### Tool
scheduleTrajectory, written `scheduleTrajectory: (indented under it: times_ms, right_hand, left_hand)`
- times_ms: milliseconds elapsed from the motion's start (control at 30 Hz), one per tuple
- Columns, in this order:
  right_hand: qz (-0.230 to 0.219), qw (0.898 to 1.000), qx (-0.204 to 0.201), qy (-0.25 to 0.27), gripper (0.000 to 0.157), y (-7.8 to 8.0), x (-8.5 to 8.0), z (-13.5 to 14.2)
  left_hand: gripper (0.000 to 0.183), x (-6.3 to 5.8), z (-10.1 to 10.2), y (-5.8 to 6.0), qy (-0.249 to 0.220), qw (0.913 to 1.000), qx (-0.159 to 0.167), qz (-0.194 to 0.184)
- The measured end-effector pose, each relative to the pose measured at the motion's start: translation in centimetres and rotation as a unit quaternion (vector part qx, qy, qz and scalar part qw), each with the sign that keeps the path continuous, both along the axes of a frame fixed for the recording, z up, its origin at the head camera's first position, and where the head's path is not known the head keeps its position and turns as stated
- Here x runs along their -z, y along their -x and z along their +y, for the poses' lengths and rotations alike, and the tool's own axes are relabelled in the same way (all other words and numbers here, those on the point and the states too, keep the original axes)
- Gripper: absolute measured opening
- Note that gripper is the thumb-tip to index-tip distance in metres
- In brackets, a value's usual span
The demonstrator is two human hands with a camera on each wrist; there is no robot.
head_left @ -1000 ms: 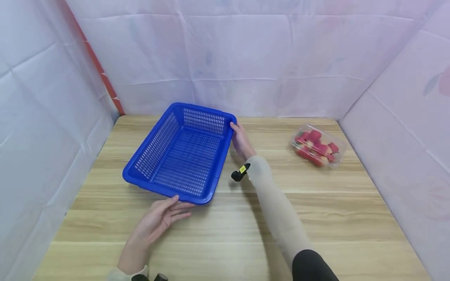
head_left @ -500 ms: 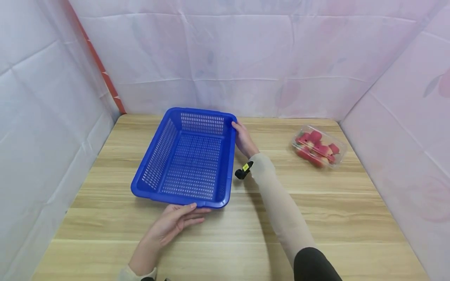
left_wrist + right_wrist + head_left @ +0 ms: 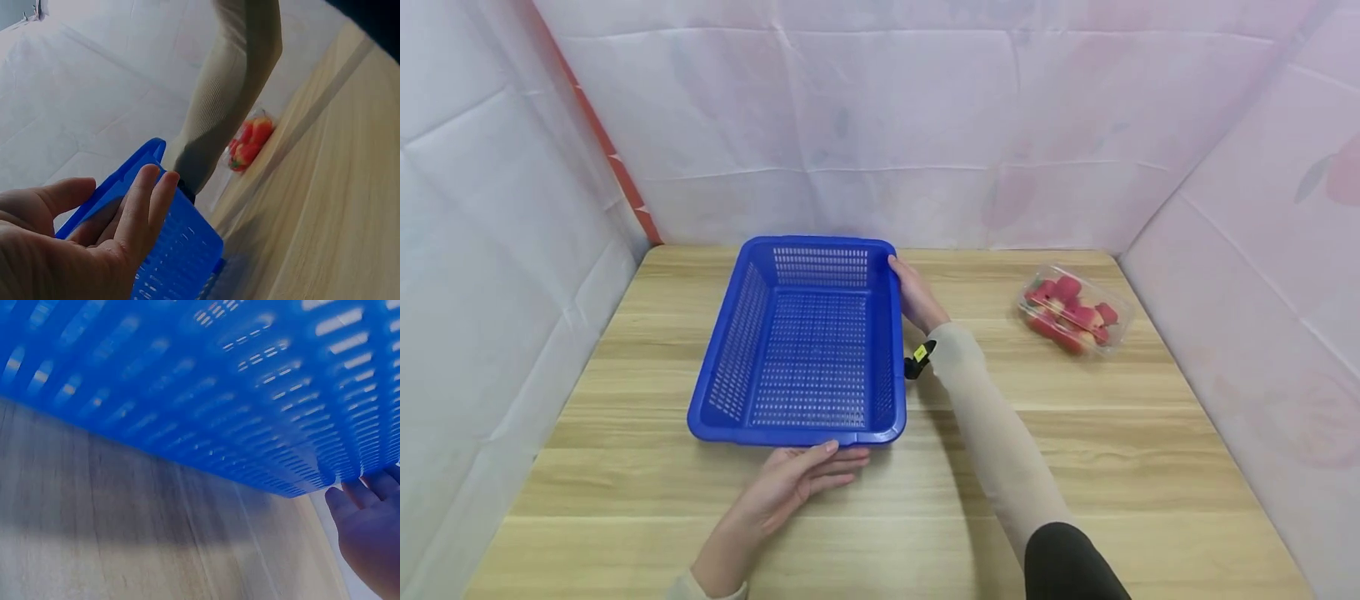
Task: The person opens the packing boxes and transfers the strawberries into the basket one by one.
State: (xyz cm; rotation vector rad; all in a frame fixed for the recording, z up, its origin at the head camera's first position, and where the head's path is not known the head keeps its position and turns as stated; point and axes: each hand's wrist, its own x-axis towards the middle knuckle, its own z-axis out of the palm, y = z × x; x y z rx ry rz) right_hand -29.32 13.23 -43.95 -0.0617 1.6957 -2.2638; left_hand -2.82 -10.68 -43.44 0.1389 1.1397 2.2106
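Note:
A rectangular blue plastic basket (image 3: 797, 437) with slotted walls and floor is held between both hands, with nothing in it. At its near rim, my left hand (image 3: 790, 492) grips with the thumb on top and the other fingers stretched beneath. My right hand (image 3: 917, 296) holds the far right corner, thumb over the rim and fingers outside. The left wrist view has the rim passing between thumb and fingers of the left hand (image 3: 94, 244). From the right wrist, slotted wall (image 3: 187, 394) fills the upper part; whether the base touches the tabletop I cannot tell.
A clear plastic box (image 3: 1112, 340) with several red and yellow fruit-like pieces (image 3: 1067, 312) lies at the back right of the wooden table (image 3: 1037, 467). White patterned sheets (image 3: 910, 125) wall in the back and both sides.
Both hands have turned the basket so its sides stand straighter to the table. Its near end has swung right and towards me, the left hand moving with it.

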Motion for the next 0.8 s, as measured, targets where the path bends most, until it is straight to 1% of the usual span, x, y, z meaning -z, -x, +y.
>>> scheduleTrajectory:
  times_ms: [100, 167, 233, 300, 333, 400, 433, 500, 567, 600, 700, 800]
  right_hand:
    - [0.002, 1.000, 0.003, -0.004, 0.052, 0.1, -0.2, 0.0]
    - [0.015, 1.000, 0.014, -0.006, 0.051, 0.0, -0.2, 0.1]
    - [0.032, 0.999, 0.033, -0.013, 0.050, -0.3, -0.2, 0.4]
    - [0.044, 0.996, 0.073, -0.013, 0.049, -0.7, -0.3, 1.0]
    - [0.042, 0.994, 0.097, -0.002, 0.048, -1.1, -0.2, 1.3]
    - [0.023, 0.988, 0.151, 0.032, 0.047, -2.0, -0.2, 2.3]
    - [0.008, 0.982, 0.180, 0.054, 0.047, -2.5, -0.2, 3.0]
    - [-0.028, 0.967, 0.233, 0.100, 0.047, -3.7, -0.2, 4.5]
    - [-0.069, 0.946, 0.283, 0.139, 0.047, -5.0, -0.2, 6.1]
    - [-0.091, 0.937, 0.304, 0.147, 0.047, -5.6, -0.2, 6.9]
    - [-0.137, 0.915, 0.341, 0.164, 0.049, -7.5, -0.1, 9.1]
    - [-0.163, 0.898, 0.367, 0.182, 0.052, -9.1, 0.1, 10.8]
  left_hand:
    - [0.025, 0.0, 0.4, 0.0, -0.003, 1.0000, -0.009, 0.002]
    - [0.027, 0.1, 0.4, -0.1, -0.007, 0.9999, -0.010, 0.008]
    - [0.030, 0.1, 0.5, -0.2, -0.008, 0.9998, -0.011, 0.011]
    - [0.034, 0.2, 0.5, -0.3, -0.010, 0.9998, -0.009, 0.017]
    - [0.036, 0.3, 0.5, -0.4, -0.011, 0.9997, -0.010, 0.018]
    - [0.038, 0.4, 0.5, -0.6, -0.012, 0.9997, -0.012, 0.021]
    - [0.039, 0.4, 0.5, -0.6, -0.012, 0.9996, -0.013, 0.023]
    - [0.038, 0.4, 0.5, -0.7, -0.011, 0.9995, -0.014, 0.026]
    - [0.036, 0.4, 0.5, -0.8, -0.009, 0.9995, -0.016, 0.027]
    - [0.037, 0.4, 0.5, -0.8, -0.007, 0.9994, -0.017, 0.028]
    - [0.037, 0.4, 0.6, -0.7, -0.003, 0.9994, -0.019, 0.028]
    - [0.036, 0.4, 0.7, -0.7, -0.001, 0.9995, -0.018, 0.028]
